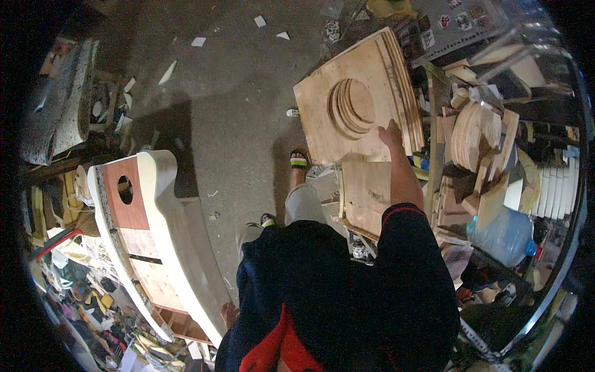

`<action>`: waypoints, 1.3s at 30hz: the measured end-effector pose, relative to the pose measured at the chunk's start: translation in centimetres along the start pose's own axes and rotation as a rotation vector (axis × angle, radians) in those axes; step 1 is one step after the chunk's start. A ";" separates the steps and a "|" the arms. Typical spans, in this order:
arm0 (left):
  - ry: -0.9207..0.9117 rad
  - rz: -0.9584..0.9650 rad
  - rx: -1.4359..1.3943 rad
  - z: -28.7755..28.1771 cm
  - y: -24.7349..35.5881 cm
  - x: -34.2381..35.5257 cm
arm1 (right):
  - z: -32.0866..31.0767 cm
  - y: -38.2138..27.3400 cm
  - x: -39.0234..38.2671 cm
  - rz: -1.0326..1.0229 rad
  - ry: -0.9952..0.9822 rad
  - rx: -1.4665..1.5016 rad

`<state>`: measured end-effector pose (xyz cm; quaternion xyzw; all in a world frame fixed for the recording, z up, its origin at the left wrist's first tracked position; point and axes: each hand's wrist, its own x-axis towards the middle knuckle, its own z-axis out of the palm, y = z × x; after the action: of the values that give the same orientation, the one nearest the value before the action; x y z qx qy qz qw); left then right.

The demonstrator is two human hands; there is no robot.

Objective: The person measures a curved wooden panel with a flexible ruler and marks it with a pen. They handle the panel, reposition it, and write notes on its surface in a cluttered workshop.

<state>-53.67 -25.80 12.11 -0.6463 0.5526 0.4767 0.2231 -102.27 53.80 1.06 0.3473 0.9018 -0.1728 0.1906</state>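
A stack of square plywood panels [315,93] with large round cut-outs leans at the upper right. My right hand [390,134] is at the right edge of the front panel, beside the hole, with its fingers bent in and closed on the panel. To my left stands a long furniture frame [127,201] of reddish and pale board, with thick white foam [162,180] along its curved edges and a round hole in its upper board. My left hand [229,314] is low beside the frame's near right side, partly covered by my dark shirt; its fingers hardly show.
Wood offcuts [474,136] and a clear blue water bottle [503,235] crowd the right side. Below the stack is another plywood board [365,192]. Scraps and a red-handled broom [59,243] lie at the left. White foam pieces [167,72] are scattered on the concrete floor [229,124].
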 end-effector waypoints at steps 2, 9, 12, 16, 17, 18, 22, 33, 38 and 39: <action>0.008 -0.001 -0.012 1.4 1.3 -2.5 | 0.3 -0.5 3.9 0.005 0.013 -0.084; 0.178 0.044 0.160 5.7 10.4 -8.8 | 3.2 1.1 11.7 -0.057 0.027 -0.157; 0.170 0.050 0.204 7.1 12.8 -10.1 | 3.9 0.6 12.2 0.115 0.066 -0.093; 0.201 0.019 0.174 8.2 12.3 -11.0 | 3.0 -1.5 10.8 0.124 0.241 -0.075; 0.211 -0.014 0.186 8.3 11.8 -11.1 | 2.6 -2.1 10.4 0.128 0.253 -0.078; 0.182 -0.024 0.159 8.4 11.4 -11.1 | 2.3 -2.8 10.0 0.164 0.251 -0.079; 0.194 -0.133 0.176 9.0 10.5 -10.5 | 1.3 -5.4 9.1 0.365 0.211 -0.160; 0.179 0.066 0.012 13.5 13.1 -7.4 | 2.8 -5.1 11.1 -0.200 -0.361 0.194; 0.322 0.184 0.073 16.9 8.6 -7.1 | 1.2 -10.8 8.8 -0.275 -0.520 0.259; 0.346 0.139 0.067 17.6 7.4 -7.5 | 1.1 -12.3 8.4 -0.271 -0.376 0.205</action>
<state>-66.53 -9.85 12.55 -0.6711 0.6414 0.3541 0.1130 -116.30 49.35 -1.60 0.2026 0.8665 -0.3491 0.2938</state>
